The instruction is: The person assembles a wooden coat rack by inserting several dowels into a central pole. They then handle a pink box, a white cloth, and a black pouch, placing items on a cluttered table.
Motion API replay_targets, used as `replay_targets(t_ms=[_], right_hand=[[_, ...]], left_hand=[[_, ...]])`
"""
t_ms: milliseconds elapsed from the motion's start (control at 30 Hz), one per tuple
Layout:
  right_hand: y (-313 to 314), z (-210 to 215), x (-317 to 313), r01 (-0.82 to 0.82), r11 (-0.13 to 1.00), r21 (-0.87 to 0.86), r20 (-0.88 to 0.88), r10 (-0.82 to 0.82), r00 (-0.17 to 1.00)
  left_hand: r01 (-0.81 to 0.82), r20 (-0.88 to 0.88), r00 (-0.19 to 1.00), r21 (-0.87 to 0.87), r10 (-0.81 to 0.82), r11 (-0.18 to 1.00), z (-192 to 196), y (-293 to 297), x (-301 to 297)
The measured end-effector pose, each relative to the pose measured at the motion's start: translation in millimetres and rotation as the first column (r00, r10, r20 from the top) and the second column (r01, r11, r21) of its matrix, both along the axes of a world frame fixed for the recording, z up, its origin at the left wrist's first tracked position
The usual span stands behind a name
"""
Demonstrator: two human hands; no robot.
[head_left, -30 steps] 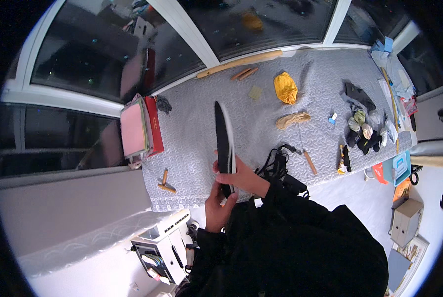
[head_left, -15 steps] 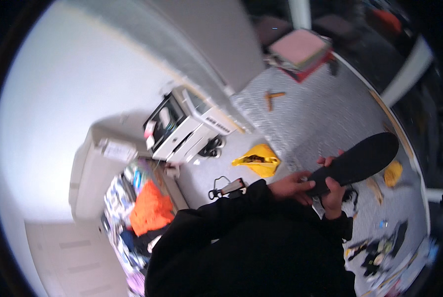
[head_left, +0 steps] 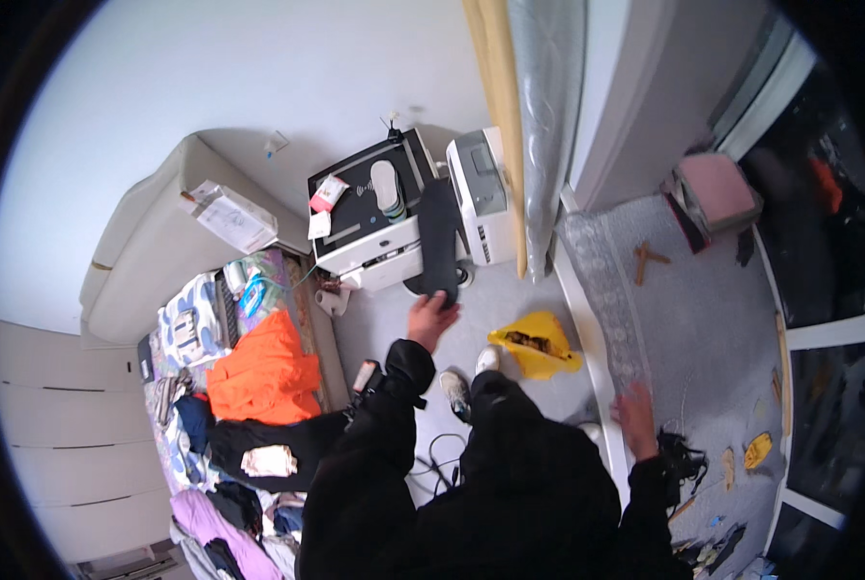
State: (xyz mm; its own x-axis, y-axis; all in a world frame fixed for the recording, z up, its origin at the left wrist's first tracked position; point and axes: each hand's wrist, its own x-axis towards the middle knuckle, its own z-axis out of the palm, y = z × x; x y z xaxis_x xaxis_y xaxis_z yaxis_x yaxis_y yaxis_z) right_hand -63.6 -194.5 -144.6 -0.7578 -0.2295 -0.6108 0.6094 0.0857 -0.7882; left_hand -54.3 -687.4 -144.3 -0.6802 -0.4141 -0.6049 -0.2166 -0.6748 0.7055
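a home, i.e. a bdrm: there's a bed [head_left: 324,338] w/ a padded headboard [head_left: 152,222] at left, its patterned bedding [head_left: 279,275] piled w/ clothes [head_left: 234,449], incl. an orange garment [head_left: 263,377] & a lilac one [head_left: 221,534]. next to it, a white nightstand [head_left: 360,253] w/ a black top [head_left: 360,169]; a cabinet [head_left: 74,416] w/ flat, pale fronts lines the far-left side. a tan curtain [head_left: 498,106] hangs nr the wall [head_left: 287,68], & big dark window panes [head_left: 819,377] run along the right, beside a grey quilted cover [head_left: 684,338].
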Motion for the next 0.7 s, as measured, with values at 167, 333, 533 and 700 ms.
replay_targets(t_ms=[167,333,533,700], right_hand=[[79,-57,130,-0.166,0.821,0.546,0.317,-0.018,0.948],[125,-20,214,-0.399,0.720,0.568,0.308,0.263,0.914],[79,-36,233,-0.179,0.688,0.703,0.238,0.009,0.971],[69,-45,230,-0.174,0.470,0.865,0.198,0.000,0.980]], left_hand=[[-0.168,0.131,0.976,-0.076,0.177,0.983,-79,-161,-70],[-0.186,0.082,0.979,-0.012,0.186,0.982,-116,-258,-145],[0.585,0.609,0.752,-0.793,-0.252,-0.169,-156,-333,-184],[0.551,0.500,0.815,-0.825,-0.293,0.122,-178,-335,-198]])
